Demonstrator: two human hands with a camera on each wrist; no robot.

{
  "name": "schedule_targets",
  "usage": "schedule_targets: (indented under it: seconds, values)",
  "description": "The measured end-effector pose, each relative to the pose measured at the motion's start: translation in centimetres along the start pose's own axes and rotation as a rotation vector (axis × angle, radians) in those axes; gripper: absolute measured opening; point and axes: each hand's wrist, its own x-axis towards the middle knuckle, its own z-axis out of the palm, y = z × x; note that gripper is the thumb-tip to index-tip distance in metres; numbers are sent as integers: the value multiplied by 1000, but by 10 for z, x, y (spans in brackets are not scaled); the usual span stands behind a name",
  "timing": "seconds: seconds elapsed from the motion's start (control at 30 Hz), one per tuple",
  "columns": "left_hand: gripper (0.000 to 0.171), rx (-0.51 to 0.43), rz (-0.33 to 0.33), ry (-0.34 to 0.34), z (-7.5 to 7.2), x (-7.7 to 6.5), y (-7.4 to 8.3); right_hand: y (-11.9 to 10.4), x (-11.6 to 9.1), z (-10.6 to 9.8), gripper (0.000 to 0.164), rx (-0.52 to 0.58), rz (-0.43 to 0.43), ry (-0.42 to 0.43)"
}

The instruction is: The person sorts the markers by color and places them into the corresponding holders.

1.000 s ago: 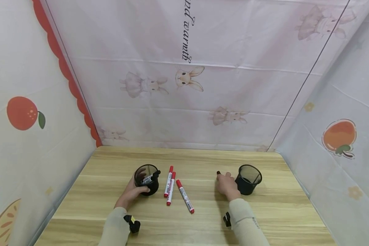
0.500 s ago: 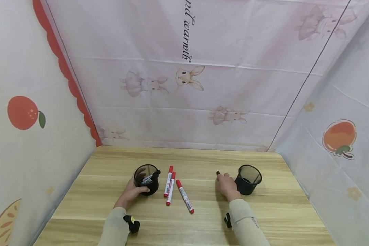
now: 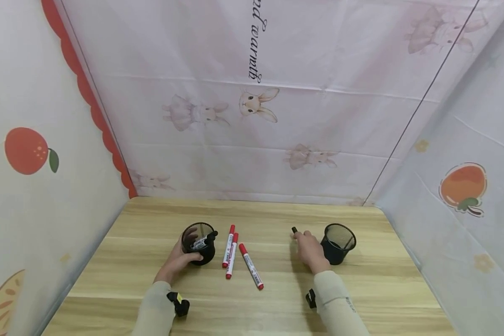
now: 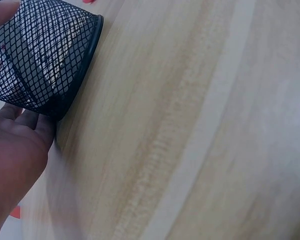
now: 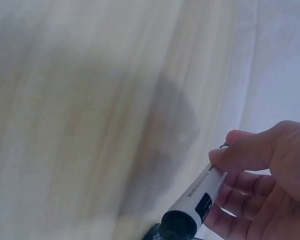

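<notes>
My left hand (image 3: 175,262) grips a black mesh pen cup (image 3: 206,255), thumb on the near side and fingers round the far side. At least one black-capped marker (image 3: 200,243) leans inside it, its end above the rim. In the left wrist view, the mesh cup (image 4: 45,55) stands on the wood. On the right, my right hand (image 3: 311,251) pinches a white marker (image 5: 194,197) with black ends between thumb and fingers, above the table. A second black mesh cup (image 3: 334,254) stands upright just right of that hand; no marker shows in it.
Between the hands lie three red-capped markers (image 3: 251,267) on the wooden table (image 3: 273,308), two side by side and one slanting apart. Printed cloth walls (image 3: 252,177) close off the table's back and both sides.
My right hand has shifted slightly, and the marker's black end now sticks out farther up and left. The left hand and its cup stay put.
</notes>
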Motion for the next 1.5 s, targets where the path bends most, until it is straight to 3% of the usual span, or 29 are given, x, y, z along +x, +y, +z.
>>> schedule_targets:
  seconds: [0.5, 0.67, 0.83, 0.97, 1.07, 1.33, 1.5]
  values:
    - [89, 6, -24, -13, -2, 0, 2, -36, -3, -17, 43, 65, -44, 52]
    - [88, 0, -16, -4, -1, -1, 1, -42, -5, -16, 45, 91, -83, 108]
    - [90, -37, -28, -12, 1, -3, 10, -49, -5, -15, 47, 170, -117, 165]
    - [89, -35, -17, -12, 1, -3, 9, -57, -4, -15, 48, 229, -122, 177]
    - [88, -22, -7, -2, -2, 0, 0, -63, -3, -15, 48, 260, -134, 192]
    - [91, -25, 4, -12, -2, -1, 1, -74, -4, -17, 51, 382, -149, 197]
    - [91, -21, -28, -5, -1, -1, 3, -80, -3, -17, 53, 418, -160, 203]
